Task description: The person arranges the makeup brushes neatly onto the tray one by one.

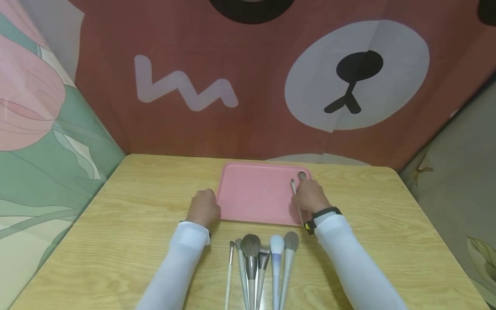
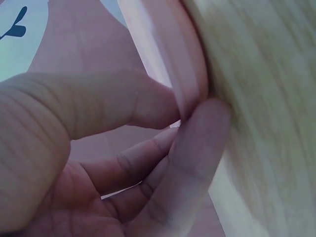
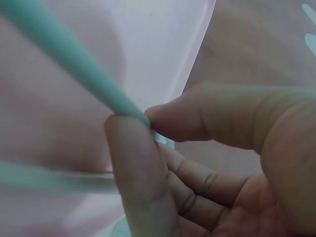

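My left hand (image 1: 204, 209) is at the near left corner of a pink tray (image 1: 252, 193), with thumb and index finger pinching its rim (image 2: 185, 54) in the left wrist view. Over the tray's right end, my right hand (image 1: 310, 196) pinches the end of a pale green makeup brush (image 3: 74, 59) between thumb and index finger. A second pale green brush handle (image 3: 49, 180) shows beside that hand. From above, a thin brush (image 1: 292, 185) and a fuller brush head (image 1: 302, 175) show by the right fingers; I cannot tell which of them is pinched.
Several makeup brushes lie side by side at the front of the wooden table (image 1: 135, 241), among them a large dark one (image 1: 251, 245), a pale blue one (image 1: 277, 245) and a slim one (image 1: 229, 271). A printed cloth (image 1: 255, 133) hangs right behind the table's far edge.
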{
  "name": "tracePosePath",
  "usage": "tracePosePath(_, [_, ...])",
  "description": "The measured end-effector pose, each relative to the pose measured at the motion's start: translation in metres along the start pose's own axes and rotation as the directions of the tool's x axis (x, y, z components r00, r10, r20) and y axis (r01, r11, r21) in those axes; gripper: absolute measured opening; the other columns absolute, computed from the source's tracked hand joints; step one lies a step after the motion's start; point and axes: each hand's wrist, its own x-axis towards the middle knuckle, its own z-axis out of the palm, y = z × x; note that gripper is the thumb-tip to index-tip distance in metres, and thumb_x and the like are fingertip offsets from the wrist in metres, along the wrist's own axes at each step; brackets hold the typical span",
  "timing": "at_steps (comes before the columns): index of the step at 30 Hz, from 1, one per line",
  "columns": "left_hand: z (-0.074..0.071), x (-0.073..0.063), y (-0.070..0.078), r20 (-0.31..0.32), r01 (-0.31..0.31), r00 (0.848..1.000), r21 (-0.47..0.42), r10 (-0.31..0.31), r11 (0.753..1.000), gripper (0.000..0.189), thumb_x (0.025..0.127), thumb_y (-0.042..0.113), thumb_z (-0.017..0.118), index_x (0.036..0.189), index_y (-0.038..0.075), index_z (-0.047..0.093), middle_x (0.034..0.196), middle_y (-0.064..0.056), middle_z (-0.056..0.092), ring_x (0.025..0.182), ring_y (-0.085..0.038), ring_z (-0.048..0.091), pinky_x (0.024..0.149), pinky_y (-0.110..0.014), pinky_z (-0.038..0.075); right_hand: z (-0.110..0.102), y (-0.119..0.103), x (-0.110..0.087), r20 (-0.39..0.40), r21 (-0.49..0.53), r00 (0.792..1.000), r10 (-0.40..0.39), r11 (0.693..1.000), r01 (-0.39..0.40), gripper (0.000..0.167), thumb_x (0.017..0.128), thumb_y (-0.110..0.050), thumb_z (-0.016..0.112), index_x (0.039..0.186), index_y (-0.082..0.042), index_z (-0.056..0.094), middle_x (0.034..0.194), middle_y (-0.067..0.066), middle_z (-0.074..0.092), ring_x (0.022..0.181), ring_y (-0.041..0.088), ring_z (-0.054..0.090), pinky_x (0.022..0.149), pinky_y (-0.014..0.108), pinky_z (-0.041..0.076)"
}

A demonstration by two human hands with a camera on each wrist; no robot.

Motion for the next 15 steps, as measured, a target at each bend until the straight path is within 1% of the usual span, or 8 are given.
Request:
tracePosePath(1, [0.000, 0.000, 0.000, 0.000, 0.000, 1.000, 0.000, 0.000, 1.000, 0.006, 0.083, -0.005, 0.062, 0.083, -0.003, 0.067, 0.080, -0.017, 0.066, 0.067, -0.028, 0.061, 0.058, -0.036, 0.054, 0.000, 0.000, 0.002, -0.003, -0.002, 1.000, -0.004, 1.000, 0.004, 0.010, 0.090, -0.004, 0.064, 0.084, 0.003, 0.067, 0.062, 0.005, 0.052, 0.053, 0.018, 0.051, 0.046, 0.025, 0.036])
tracePosePath(2, [0.000, 0.000, 0.000, 0.000, -0.001, 1.000, 0.000, 0.001, 1.000, 0.006, 0.083, -0.005, 0.062, 0.082, -0.003, 0.067, 0.079, -0.017, 0.066, 0.067, -0.028, 0.061, 0.057, -0.036, 0.053, 0.000, -0.001, 0.004, -0.005, -0.002, 1.000, -0.009, 1.000, 0.009, 0.012, 0.089, -0.004, 0.065, 0.094, 0.006, 0.067, 0.064, 0.007, 0.055, 0.055, 0.019, 0.052, 0.046, 0.025, 0.037])
tracePosePath(4, [-0.001, 0.000, -0.001, 0.000, 0.002, 1.000, -0.001, -0.002, 1.000, 0.006, 0.083, -0.005, 0.062, 0.082, -0.003, 0.067, 0.079, -0.017, 0.066, 0.067, -0.028, 0.061, 0.057, -0.036, 0.053, 0.001, -0.001, 0.008, -0.014, -0.001, 1.000, -0.016, 1.000, 0.016, 0.037, 0.088, -0.005, 0.066, 0.120, 0.012, 0.062, 0.072, 0.011, 0.061, 0.061, 0.022, 0.056, 0.050, 0.028, 0.040])
tracePosePath(6, [-0.001, 0.001, -0.001, 0.000, 0.002, 1.000, -0.001, -0.002, 1.000, 0.006, 0.082, -0.006, 0.062, 0.082, -0.003, 0.067, 0.079, -0.017, 0.066, 0.067, -0.028, 0.061, 0.057, -0.035, 0.053, 0.001, -0.001, 0.012, -0.033, -0.009, 0.999, -0.022, 1.000, 0.022, 0.056, 0.087, -0.006, 0.067, 0.137, 0.013, 0.051, 0.083, 0.016, 0.067, 0.069, 0.027, 0.060, 0.056, 0.032, 0.045])
tracePosePath(7, [-0.001, 0.001, -0.001, 0.002, 0.002, 1.000, -0.005, -0.002, 1.000, 0.006, 0.082, -0.006, 0.062, 0.082, -0.003, 0.067, 0.079, -0.017, 0.066, 0.067, -0.028, 0.061, 0.056, -0.035, 0.053, 0.002, -0.001, 0.014, -0.039, -0.012, 0.999, -0.021, 1.000, 0.021, 0.062, 0.086, -0.006, 0.067, 0.142, 0.013, 0.047, 0.089, 0.019, 0.069, 0.074, 0.029, 0.061, 0.060, 0.034, 0.048])
tracePosePath(9, [-0.001, 0.001, -0.001, 0.006, 0.001, 1.000, -0.003, -0.001, 1.000, 0.005, 0.082, -0.006, 0.063, 0.083, -0.003, 0.067, 0.080, -0.018, 0.066, 0.067, -0.028, 0.061, 0.057, -0.035, 0.052, 0.002, -0.002, 0.016, -0.044, -0.013, 0.999, -0.008, 1.000, 0.008, 0.063, 0.087, -0.007, 0.067, 0.142, 0.014, 0.047, 0.099, 0.024, 0.070, 0.082, 0.033, 0.062, 0.068, 0.039, 0.051])
tracePosePath(11, [0.000, 0.001, -0.001, 0.008, 0.002, 1.000, -0.003, -0.002, 1.000, 0.005, 0.082, -0.006, 0.063, 0.084, -0.004, 0.068, 0.081, -0.018, 0.066, 0.067, -0.028, 0.061, 0.057, -0.035, 0.052, 0.003, -0.002, 0.017, -0.045, -0.018, 0.999, 0.005, 1.000, -0.006, 0.058, 0.087, -0.007, 0.066, 0.139, 0.015, 0.049, 0.107, 0.028, 0.069, 0.087, 0.036, 0.063, 0.074, 0.042, 0.053])
tracePosePath(15, [0.001, 0.002, 0.000, 0.007, 0.004, 1.000, -0.008, -0.004, 1.000, 0.005, 0.083, -0.006, 0.063, 0.084, -0.004, 0.068, 0.080, -0.017, 0.066, 0.066, -0.027, 0.061, 0.055, -0.033, 0.051, 0.003, -0.003, 0.020, -0.037, -0.005, 0.999, 0.031, 1.000, -0.031, 0.049, 0.090, -0.007, 0.064, 0.134, 0.014, 0.052, 0.114, 0.029, 0.066, 0.091, 0.037, 0.062, 0.077, 0.043, 0.054])
